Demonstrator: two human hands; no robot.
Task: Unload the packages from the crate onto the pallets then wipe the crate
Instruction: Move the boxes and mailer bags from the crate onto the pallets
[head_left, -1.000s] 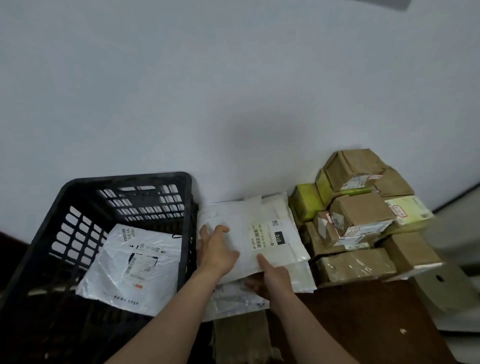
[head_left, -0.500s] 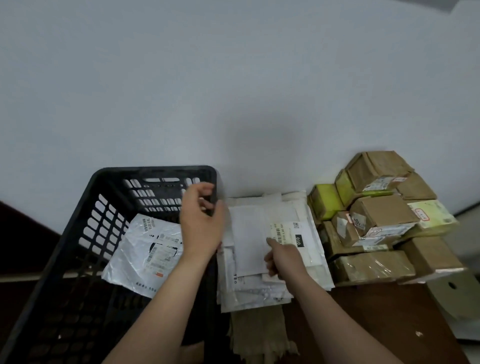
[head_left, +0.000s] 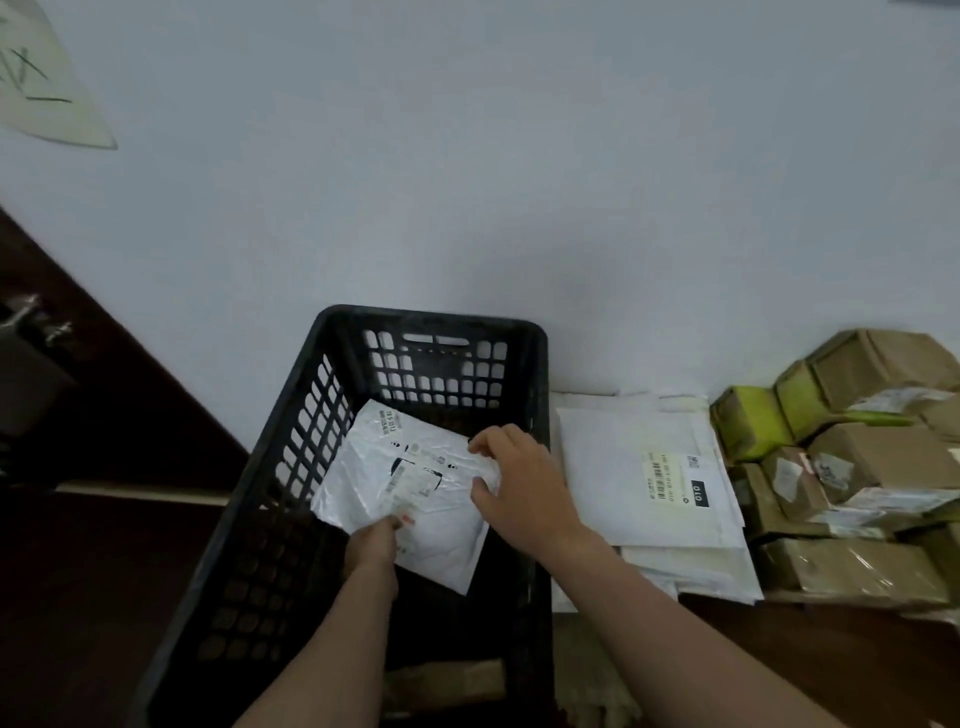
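While the white package (head_left: 439, 543) rests inside the black crate (head_left: 431, 318), its near edge is pinched by the left hand (head_left: 371, 545) and its right edge is gripped by the right hand (head_left: 522, 486), fingers curled (a stack of white mailers (head_left: 623, 441) is seen just beside the crate).
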